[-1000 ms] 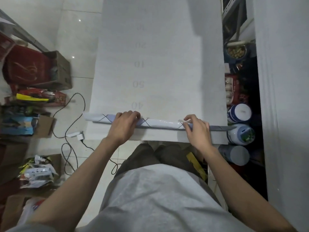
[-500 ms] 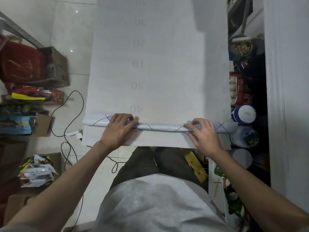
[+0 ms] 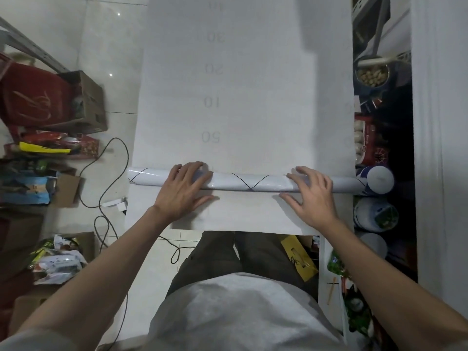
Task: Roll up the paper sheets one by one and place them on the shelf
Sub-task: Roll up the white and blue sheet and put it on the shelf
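Head view crops the paper sheet (image 3: 248,97) at top.

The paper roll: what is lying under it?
Under the paper roll lies flat white paper, showing nearer and beyond it. The left hand and right hand rest on top of the roll. Whatever lies beneath that paper is covered.

Glossy white tile floor (image 3: 111,51), perhaps dimly lit
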Available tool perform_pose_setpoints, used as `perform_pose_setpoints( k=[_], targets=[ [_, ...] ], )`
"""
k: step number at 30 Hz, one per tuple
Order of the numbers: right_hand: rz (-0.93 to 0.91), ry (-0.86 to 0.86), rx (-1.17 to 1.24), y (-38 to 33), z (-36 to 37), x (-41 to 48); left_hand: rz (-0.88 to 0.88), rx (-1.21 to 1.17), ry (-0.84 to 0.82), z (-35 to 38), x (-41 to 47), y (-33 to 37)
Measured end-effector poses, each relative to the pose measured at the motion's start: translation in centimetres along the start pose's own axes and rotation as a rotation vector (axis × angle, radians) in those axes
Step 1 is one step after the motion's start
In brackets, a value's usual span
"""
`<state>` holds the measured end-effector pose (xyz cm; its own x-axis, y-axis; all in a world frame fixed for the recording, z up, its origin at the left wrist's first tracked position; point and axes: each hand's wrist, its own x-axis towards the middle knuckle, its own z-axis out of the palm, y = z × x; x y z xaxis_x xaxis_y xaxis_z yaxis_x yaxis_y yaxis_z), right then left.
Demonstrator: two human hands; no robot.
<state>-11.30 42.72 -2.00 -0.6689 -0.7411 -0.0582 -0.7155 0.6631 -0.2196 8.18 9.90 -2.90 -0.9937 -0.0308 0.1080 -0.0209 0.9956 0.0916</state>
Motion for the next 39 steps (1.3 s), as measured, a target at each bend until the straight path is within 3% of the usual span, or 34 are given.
perform_pose_setpoints(
  k=[10, 17, 21, 24, 30, 35, 39],
  targets=[
    [0.111, 0.073, -0.046, -0.2, -0.8, 3.8, -0.124, 0.059, 0.085, 0.1, 3.1, -0.9],
    [0.153, -0.021, -0.099, -0.3, -1.2, 5.0, -0.135, 0.089, 0.0, 0.2, 4.1, -1.7],
    [0.233, 0.053, -0.016, 0.1, -1.4, 6.6, -0.187, 0.092, 0.084, -0.1, 5.7, -2.1],
    [0.194, 0.106, -0.057, 0.4, -1.2, 7.4, -0.193, 0.09, 0.082, 0.1, 6.5, -2.4],
    [0.166, 0.046, -0.11, 1.3, -1.0, 8.7, -0.19, 0.133, 0.017, 0.2, 8.1, -3.0],
    [0.198, 0.161, -0.001, 2.2, -1.3, 9.4, -0.215, 0.16, 0.093, -0.4, 9.0, -3.3],
    [0.169, 0.163, -0.027, 2.5, -1.6, 9.8, -0.212, 0.125, 0.055, -0.5, 9.1, -3.5]
  ],
)
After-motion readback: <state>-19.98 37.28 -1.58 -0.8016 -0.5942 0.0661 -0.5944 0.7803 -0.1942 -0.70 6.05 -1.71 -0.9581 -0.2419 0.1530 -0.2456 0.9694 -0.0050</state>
